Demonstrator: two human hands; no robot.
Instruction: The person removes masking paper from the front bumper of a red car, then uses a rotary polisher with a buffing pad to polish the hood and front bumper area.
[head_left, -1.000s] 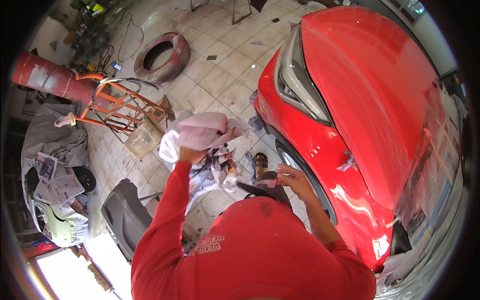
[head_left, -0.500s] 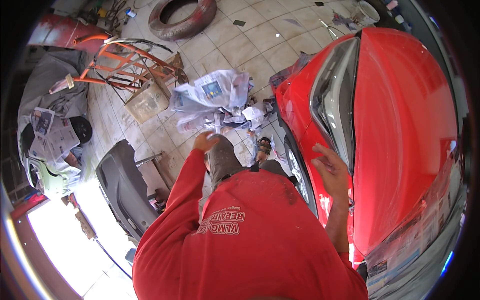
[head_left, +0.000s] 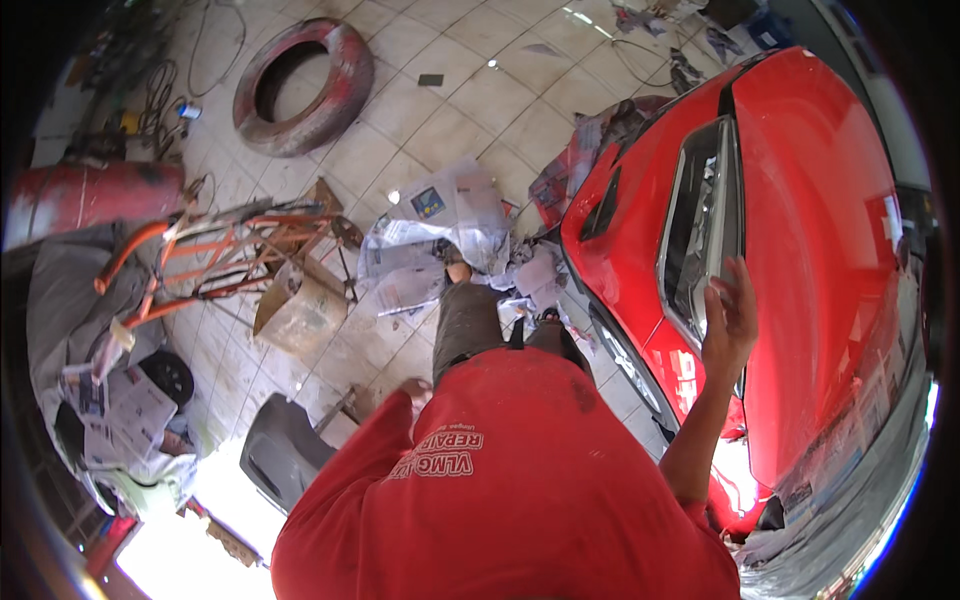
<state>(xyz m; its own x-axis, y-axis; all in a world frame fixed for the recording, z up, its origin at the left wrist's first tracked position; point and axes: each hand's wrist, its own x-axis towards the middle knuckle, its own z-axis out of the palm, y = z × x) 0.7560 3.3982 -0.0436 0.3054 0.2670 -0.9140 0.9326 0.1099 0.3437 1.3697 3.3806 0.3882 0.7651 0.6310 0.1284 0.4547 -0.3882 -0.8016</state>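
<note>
A red car's front end stands at my right, with its long headlight set between the fender and the hood. My right hand is raised over the rear end of the headlight, its fingers stretched and slightly apart. Nothing shows in it, and whether the fingertips touch the car I cannot tell. My left hand hangs low by my left hip, blurred and partly hidden by the red sleeve. A grey car bumper lies beyond it to the left.
Newspaper sheets lie on the tiled floor in front of my feet. An orange hand truck and a worn box stand at left. Farther off are a loose tyre and a red cylinder. Masking sheets edge the car.
My viewpoint has shifted forward along the car. My right hand has moved up and right, over the headlight. The left hand has dropped back beside my hip.
</note>
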